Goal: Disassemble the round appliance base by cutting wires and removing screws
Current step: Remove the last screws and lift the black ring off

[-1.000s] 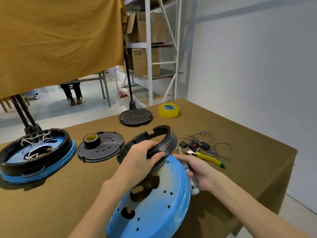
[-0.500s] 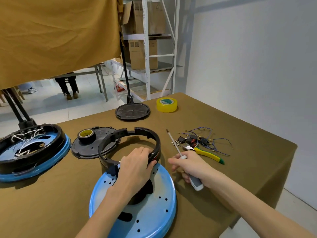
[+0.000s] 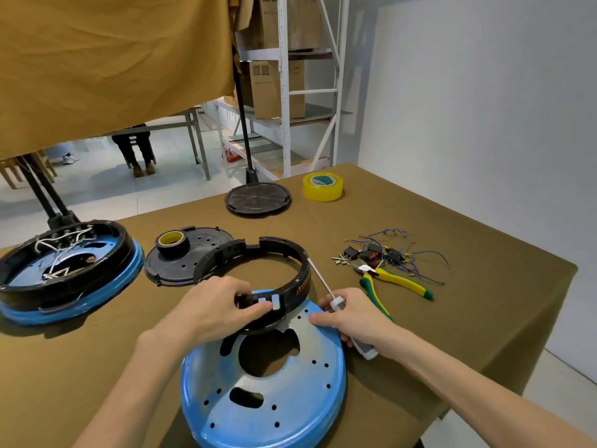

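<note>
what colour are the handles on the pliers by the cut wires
Yellow and green, seen in the head view on the pliers.

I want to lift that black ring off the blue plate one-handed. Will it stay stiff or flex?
The black ring is thin-walled with a notch at its far side, so it will probably twist somewhat. It looks like hollow plastic, likely light. The left hand grips only its near edge, so the far side may sag.

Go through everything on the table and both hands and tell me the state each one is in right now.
Black ring: off the blue plate, far side on the table.
Blue plate: flat, stripped.
Left hand: grips the ring.
Right hand: holds the screwdriver.
Second base: wired, assembled.
Pliers: lying unused.
Cut wires: loose pile.
Yellow tape: lying flat.
</note>
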A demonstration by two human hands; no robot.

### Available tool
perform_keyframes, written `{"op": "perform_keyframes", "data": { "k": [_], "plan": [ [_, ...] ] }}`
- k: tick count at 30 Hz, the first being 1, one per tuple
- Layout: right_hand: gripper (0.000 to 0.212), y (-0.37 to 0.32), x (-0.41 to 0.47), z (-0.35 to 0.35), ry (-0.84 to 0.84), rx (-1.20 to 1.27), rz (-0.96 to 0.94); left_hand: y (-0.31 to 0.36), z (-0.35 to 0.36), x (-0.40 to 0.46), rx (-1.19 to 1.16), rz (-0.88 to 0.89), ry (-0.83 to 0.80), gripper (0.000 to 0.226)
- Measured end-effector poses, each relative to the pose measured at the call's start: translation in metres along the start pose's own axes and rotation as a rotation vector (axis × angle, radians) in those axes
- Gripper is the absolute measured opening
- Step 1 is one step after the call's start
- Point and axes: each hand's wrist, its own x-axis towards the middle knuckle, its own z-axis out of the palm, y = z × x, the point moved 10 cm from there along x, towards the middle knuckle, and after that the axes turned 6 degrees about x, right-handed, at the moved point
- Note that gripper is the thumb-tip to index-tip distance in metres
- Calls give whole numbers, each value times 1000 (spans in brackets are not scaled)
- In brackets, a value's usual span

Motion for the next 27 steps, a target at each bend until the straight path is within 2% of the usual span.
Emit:
{"op": "perform_keyframes", "data": {
  "k": [1,4,6,9,12,14,17,21,25,27],
  "plan": [
    [46,-1,-2,3,-29,-20,-14,-3,0,-4,-13,1,12,61],
    [63,-5,-5,11,-60,-106,-36,9,-12,-7,88,3,178,61],
    [64,-5,-4,4,22,-69,-35,26,-19,-6,180,-21,255,66],
    [54,1,-5,-7,187,43,-6,62,-17,0,267,-32,307,68],
    [35,12,-9,-17,269,183,41,90,-7,2,221,-27,292,64],
    [25,17,-10,-23,220,265,90,87,-3,3,129,-21,252,61],
    [31,16,-13,-27,116,338,122,78,5,2,38,58,138,47],
    [34,14,-13,-28,67,288,151,73,1,3,13,142,43,22],
    [34,12,-12,-35,47,242,190,50,-12,7,172,177,36,18],
    [29,9,-13,-32,58,177,159,40,-12,4,180,177,53,18]
  ]
}}
